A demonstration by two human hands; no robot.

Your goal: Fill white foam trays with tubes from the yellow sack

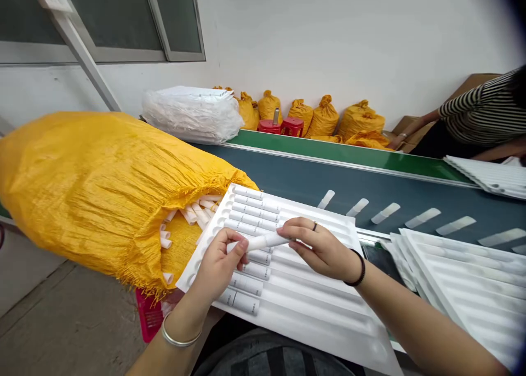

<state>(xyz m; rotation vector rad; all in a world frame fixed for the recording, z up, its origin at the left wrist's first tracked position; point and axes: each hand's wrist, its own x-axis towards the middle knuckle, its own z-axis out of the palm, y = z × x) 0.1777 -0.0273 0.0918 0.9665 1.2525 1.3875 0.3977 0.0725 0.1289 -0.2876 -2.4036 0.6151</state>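
A white plastic tube (259, 241) spans the gap between my hands, slightly tilted with its right end higher. My left hand (222, 261) grips its left end between thumb and fingers. At the other end, my right hand (318, 247) pinches it with thumb and fingertips; part of that end is hidden. Beneath both hands lies a white moulded tray (324, 305) with long grooves. Several white tubes with dark print (252, 220) rest in the grooves on its left side. To the left, an open yellow woven sack (110, 184) shows loose white tubes (197, 214) in its mouth.
Along the blue-grey conveyor belt (283, 173) lie several frosted tubes (386, 212). More white trays (472, 277) are stacked at right. A plastic-wrapped bundle (193, 115) stands at the back. Yellow sacks (324, 118) line the wall. A person in a striped sleeve (464, 102) is across the belt.
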